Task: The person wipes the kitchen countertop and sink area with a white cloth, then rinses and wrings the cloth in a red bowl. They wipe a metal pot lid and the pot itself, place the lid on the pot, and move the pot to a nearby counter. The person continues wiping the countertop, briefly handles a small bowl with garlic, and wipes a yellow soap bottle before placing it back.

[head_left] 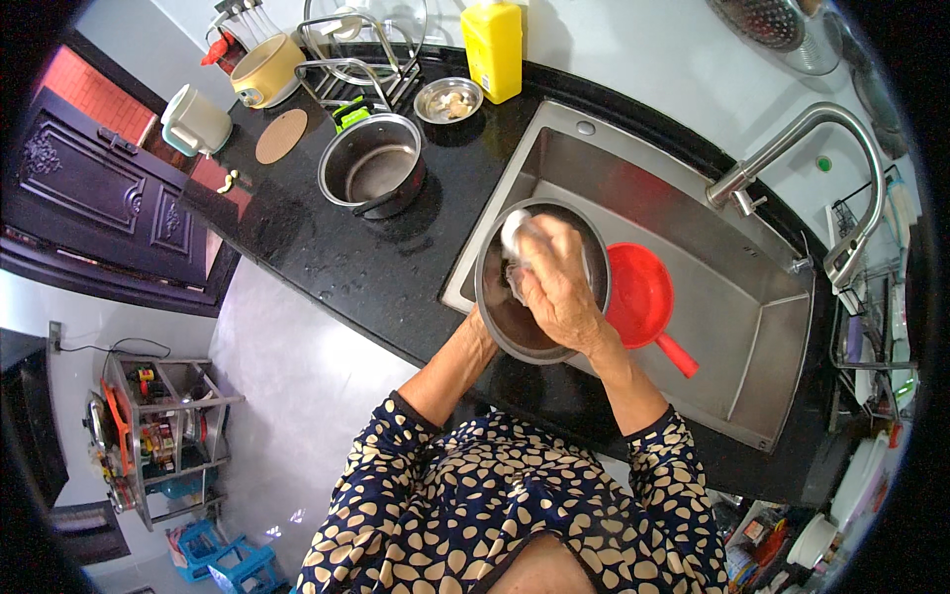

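Note:
A round metal bowl [545, 343] is held tilted over the left edge of the sink. My left hand [486, 325] supports it from beneath; its fingers are hidden behind the bowl. Inside the bowl, my right hand [553, 282] grips a white, crumpled cloth-like wad [513, 232], blurred and partly covered by the fingers. Just right of the bowl, a red plastic ladle or dipper [640, 293] rests in the stainless steel sink [712, 312], its handle towards me.
Left of the sink, a deep pot [371, 160] stands on the black countertop [312, 245]. Behind it are a small metal dish [448, 101], a yellow bottle [493, 52] and a wire rack [356, 67]. A tall faucet [801, 126] arches over the sink's right end.

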Available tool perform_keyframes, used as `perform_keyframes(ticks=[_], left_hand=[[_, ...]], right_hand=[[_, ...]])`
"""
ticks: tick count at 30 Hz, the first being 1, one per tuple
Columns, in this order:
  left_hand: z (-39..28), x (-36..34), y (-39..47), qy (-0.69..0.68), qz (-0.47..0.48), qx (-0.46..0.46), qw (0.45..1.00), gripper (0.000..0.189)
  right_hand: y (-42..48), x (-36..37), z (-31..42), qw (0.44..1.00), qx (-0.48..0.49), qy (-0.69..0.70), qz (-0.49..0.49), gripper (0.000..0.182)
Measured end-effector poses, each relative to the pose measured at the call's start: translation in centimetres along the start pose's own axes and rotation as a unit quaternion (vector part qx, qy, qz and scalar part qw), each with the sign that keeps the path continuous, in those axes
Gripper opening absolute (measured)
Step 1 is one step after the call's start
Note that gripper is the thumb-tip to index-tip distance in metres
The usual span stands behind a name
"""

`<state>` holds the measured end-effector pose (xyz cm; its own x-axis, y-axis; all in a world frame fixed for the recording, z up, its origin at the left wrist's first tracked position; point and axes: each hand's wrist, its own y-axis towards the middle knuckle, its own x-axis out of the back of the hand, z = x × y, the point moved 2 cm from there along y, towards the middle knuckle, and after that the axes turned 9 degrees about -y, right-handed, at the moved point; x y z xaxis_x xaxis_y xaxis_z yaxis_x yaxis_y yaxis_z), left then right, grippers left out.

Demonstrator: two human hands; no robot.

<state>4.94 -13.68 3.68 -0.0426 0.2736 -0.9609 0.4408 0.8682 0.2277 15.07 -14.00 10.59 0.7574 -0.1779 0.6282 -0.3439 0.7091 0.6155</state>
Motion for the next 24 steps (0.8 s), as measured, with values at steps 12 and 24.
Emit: perform_keyframes(ticks=[12, 24], left_hand=[[-1.5, 2.9, -2.5, 0.251, -0.11, 0.086, 0.958, 0.018], [-1.0, 3.6, -1.9, 0.318, -0.17, -0.001, 0.933, 0.019]], right_hand=[[-1.3, 2.1, 2.7, 0.959, 0.094, 0.187, 0.192, 0.03], [2.1, -1.1, 3.4, 0.986, -0.003, 0.161, 0.034, 0.034]])
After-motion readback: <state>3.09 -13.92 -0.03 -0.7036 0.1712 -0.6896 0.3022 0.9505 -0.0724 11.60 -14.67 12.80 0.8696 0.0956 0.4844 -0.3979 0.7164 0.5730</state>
